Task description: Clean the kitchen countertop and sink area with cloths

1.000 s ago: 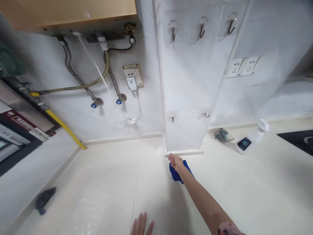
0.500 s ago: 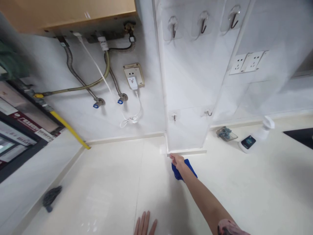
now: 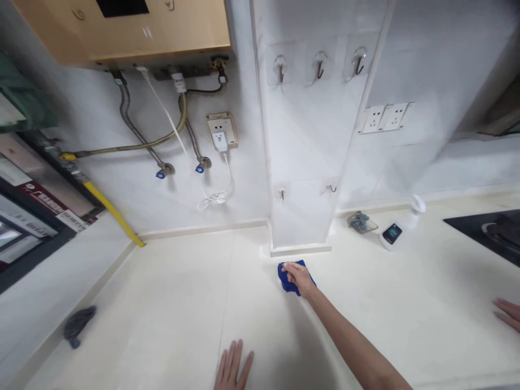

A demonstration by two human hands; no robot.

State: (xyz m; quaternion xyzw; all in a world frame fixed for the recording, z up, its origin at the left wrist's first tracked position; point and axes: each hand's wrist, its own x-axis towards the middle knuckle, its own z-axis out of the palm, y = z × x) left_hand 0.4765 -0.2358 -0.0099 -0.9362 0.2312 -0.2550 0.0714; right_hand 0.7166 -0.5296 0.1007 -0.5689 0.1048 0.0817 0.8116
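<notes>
My right hand (image 3: 298, 275) hovers over or rests on a blue cloth (image 3: 287, 284) that lies on the white countertop (image 3: 170, 303), close to the foot of the wall pillar. Its thumb and fingers are pinched together; whatever is between the fingertips, if anything, is too small to name. Part of the cloth is covered by the hand and wrist. At the bottom edge my left hand (image 3: 232, 368) lies flat on the countertop with its fingers spread, holding nothing.
Another person's hand (image 3: 507, 313) reaches in at the right edge. A spray bottle (image 3: 396, 233), a small clear dish (image 3: 363, 222) and a black stove (image 3: 499, 230) are on the right. A dark crumpled item (image 3: 78, 325) lies left. Hooks (image 3: 280, 70) and a water heater (image 3: 134, 32) hang on the wall.
My right hand has drawn back from the pillar's ledge to above the cloth. The view has shifted slightly right and up, and another person's hand has come in at the right.
</notes>
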